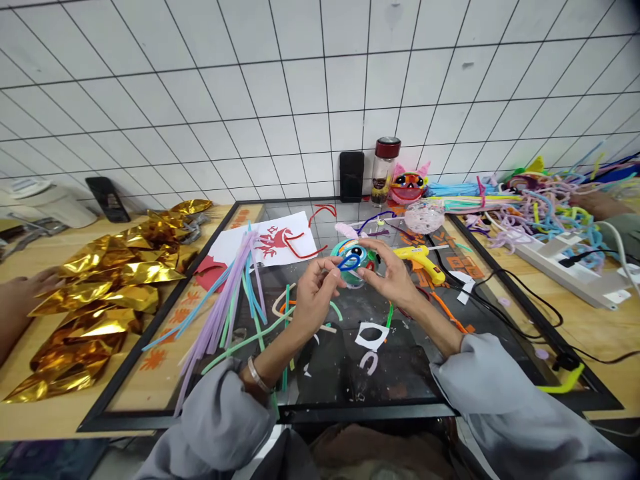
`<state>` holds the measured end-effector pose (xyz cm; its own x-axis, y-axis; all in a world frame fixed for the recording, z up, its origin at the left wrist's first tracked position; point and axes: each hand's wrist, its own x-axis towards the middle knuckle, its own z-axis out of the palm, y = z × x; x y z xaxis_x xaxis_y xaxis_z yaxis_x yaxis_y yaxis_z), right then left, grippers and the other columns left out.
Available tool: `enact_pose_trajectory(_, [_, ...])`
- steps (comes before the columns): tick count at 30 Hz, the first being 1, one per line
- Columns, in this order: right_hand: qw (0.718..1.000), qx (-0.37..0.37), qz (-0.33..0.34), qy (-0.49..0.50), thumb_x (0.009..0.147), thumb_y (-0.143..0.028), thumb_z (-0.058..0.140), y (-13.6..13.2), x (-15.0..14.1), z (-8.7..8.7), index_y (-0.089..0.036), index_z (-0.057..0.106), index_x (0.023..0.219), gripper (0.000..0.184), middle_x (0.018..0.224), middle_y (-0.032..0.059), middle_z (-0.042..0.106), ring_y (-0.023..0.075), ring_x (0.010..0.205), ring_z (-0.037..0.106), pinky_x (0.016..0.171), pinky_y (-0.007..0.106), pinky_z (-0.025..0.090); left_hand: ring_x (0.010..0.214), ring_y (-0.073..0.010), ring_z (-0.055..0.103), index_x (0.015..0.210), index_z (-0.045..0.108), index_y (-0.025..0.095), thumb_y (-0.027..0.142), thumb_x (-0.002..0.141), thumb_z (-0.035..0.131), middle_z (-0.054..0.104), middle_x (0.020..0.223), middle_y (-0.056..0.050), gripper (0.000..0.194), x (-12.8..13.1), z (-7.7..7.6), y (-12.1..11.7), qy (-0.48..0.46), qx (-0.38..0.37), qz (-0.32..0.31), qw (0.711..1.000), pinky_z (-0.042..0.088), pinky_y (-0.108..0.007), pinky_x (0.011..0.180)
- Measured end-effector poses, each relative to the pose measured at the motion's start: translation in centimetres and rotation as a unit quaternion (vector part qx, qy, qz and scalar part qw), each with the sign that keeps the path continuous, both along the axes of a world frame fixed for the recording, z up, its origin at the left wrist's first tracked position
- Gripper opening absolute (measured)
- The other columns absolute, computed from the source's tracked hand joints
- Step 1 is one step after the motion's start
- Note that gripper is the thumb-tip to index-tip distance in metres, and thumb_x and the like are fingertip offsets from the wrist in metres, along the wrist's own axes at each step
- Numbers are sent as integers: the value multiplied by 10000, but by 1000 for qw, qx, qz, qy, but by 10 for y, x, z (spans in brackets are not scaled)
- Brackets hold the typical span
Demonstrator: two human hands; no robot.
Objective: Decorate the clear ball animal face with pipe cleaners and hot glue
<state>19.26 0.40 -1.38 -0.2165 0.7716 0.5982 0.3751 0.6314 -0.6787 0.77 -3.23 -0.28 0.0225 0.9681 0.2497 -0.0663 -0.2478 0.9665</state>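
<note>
My left hand (319, 293) pinches a blue pipe cleaner (349, 261) bent into a narrow loop. Against a round teal craft head (357, 279) with a big black-and-white eye and pink ears, my right hand (389, 270) is closed, its fingers around the near right side. The loop lies in front of the head; whether they touch I cannot tell. Just right of that hand is a yellow glue gun (423, 261). Below both hands, a white paper piece with an oval hole (371, 335) and a pale curved pipe cleaner (369, 363) rest on the dark glass board.
Purple, blue and green pipe cleaners (223, 303) lie left of my left arm, near a white sheet with a red print (289, 233). Gold foil (115, 280) covers the left side. A jar (385, 172), a phone (351, 176) and a power strip (565, 267) with black cables stand around.
</note>
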Motion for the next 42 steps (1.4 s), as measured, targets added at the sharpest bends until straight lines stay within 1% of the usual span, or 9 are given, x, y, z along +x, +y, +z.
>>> enact_pose_trajectory(7, [1000, -6, -15, -13, 824, -283, 676, -2, 2, 1, -256, 565, 1308, 497, 1389, 119, 587, 290, 1329, 514, 1122, 515, 398, 652, -96, 640, 832, 529, 176, 408, 847, 649, 670, 1143, -106, 262, 1, 1, 2, -11, -6, -4, 1000, 489, -217, 535])
enact_pose_trajectory(12, [999, 23, -7, -29, 834, -275, 672, -3, 1, 3, -226, 565, 1306, 486, 1363, 142, 596, 290, 1311, 527, 1104, 501, 414, 665, -102, 650, 838, 534, 171, 427, 849, 654, 671, 1179, -124, 283, 1, 3, 2, -8, -7, -20, 1000, 486, -225, 546])
enact_pose_trajectory(19, [999, 33, 2, -26, 835, -286, 676, -3, 0, 3, -241, 572, 1295, 474, 1317, 124, 629, 294, 1262, 559, 1075, 505, 432, 653, -93, 636, 837, 532, 171, 430, 843, 658, 682, 1152, -113, 288, 2, 3, 2, -8, -13, -15, 1000, 481, -211, 548])
enact_pose_trajectory(22, [999, 35, 4, -19, 833, -293, 676, -5, -1, 5, -249, 591, 1269, 447, 1288, 117, 638, 292, 1233, 571, 1058, 503, 445, 613, -79, 606, 822, 539, 169, 426, 834, 664, 687, 1048, -82, 286, 3, 3, 2, -4, -12, -8, 1000, 470, -200, 532])
enact_pose_trajectory(26, [999, 35, 0, -21, 833, -319, 677, -8, -3, 6, -266, 601, 1251, 428, 1255, 102, 657, 297, 1188, 588, 1025, 511, 459, 559, -91, 562, 825, 559, 176, 434, 828, 672, 613, 681, 9, 282, 2, 2, 2, 9, -20, -11, 1000, 454, -199, 526])
enact_pose_trajectory(28, [999, 38, -6, -19, 833, -334, 679, -9, -4, 6, -266, 612, 1236, 414, 1234, 98, 668, 299, 1171, 594, 1018, 511, 460, 546, -96, 550, 837, 566, 177, 427, 829, 671, 575, 604, 32, 271, 2, 1, 2, 17, -25, -14, 999, 447, -201, 529])
enact_pose_trajectory(32, [999, 47, -9, -11, 843, -352, 677, -10, -5, 6, -269, 626, 1208, 378, 1207, 95, 678, 293, 1148, 605, 1003, 502, 469, 543, -91, 528, 827, 570, 172, 377, 838, 646, 568, 595, 33, 219, 1, 0, 2, 31, -24, -8, 999, 425, -202, 536])
enact_pose_trajectory(37, [998, 59, 14, -8, 863, -348, 675, -13, -6, 8, -269, 644, 1186, 333, 1170, 89, 685, 276, 1125, 618, 981, 481, 479, 514, -72, 455, 764, 559, 167, 337, 804, 655, 500, 589, 50, 200, 3, 2, 2, 30, -26, 3, 999, 354, -199, 505])
enact_pose_trajectory(42, [998, 53, 18, 1, 876, -363, 661, -14, -6, 10, -276, 672, 1146, 284, 1141, 90, 693, 278, 1110, 633, 977, 494, 489, 502, -69, 411, 720, 566, 165, 314, 778, 651, 488, 573, 53, 181, 5, 3, 3, 28, -26, 17, 999, 330, -205, 498])
